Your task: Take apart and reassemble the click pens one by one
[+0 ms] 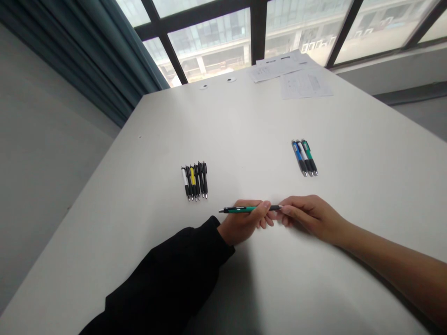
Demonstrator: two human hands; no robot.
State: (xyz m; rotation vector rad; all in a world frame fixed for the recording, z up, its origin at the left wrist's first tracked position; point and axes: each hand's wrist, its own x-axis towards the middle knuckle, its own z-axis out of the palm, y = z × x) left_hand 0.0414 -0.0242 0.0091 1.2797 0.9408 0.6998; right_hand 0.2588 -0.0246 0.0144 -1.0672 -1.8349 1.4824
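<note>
A green click pen (240, 210) with a dark grip lies level across my left hand (244, 221), its clicker end pointing left. The thumb of that hand presses on the barrel near the grip. My right hand (310, 216) pinches the silver tip at the pen's other end, fingertips close to those of the left. Up and to the left, several pens (194, 181) lie side by side, mostly black, one with a white barrel and one yellow. To the upper right is a row of three pens (304, 158) in blue, white and green.
Printed paper sheets (296, 77) lie at the far end of the white table (216, 121). Two small white pieces with dark spots (231, 80) sit near the far edge. Beyond are a window (213, 42) and a blue-grey curtain (104, 51).
</note>
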